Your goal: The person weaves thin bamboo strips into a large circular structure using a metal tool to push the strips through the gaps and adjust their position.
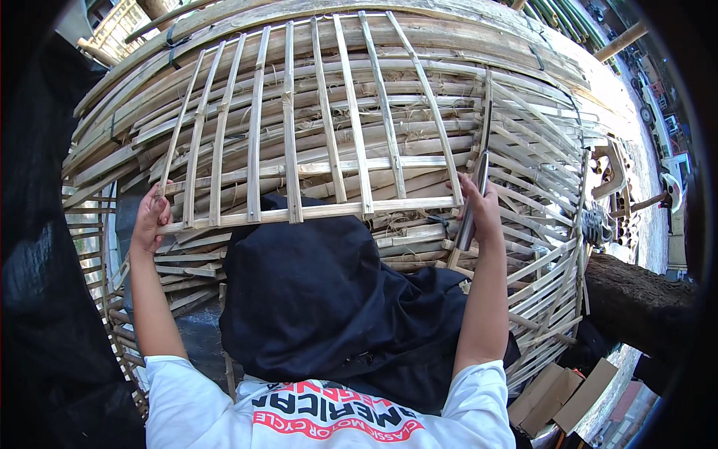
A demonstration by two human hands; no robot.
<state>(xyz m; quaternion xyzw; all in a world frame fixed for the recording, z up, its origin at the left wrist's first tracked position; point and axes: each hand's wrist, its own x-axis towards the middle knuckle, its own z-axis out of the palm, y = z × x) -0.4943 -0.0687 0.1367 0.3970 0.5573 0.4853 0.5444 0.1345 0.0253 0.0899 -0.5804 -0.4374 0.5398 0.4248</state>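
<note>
A ladder-like bamboo slat panel [289, 142] is held up in front of me, with several upright slats fixed across two long strips. My left hand [152, 215] is closed around the panel's near left corner. At the near right corner, my right hand [482, 206] grips the end of the strip with its thumb side. A long, narrow tool [465, 229] with a thick brownish handle and a thin dark upper part runs along that palm; it looks like a large knife, seen edge-on. Dark cloth [307, 277] covers my lap below the panel.
A large stack of split bamboo strips [404, 138] lies behind the panel. Slatted bamboo panels [535, 269] stand on the right, near a thick log [636, 299] and an open cardboard box [550, 396]. Black sheeting [52, 247] hangs at the left. Vehicles [649, 97] show far right.
</note>
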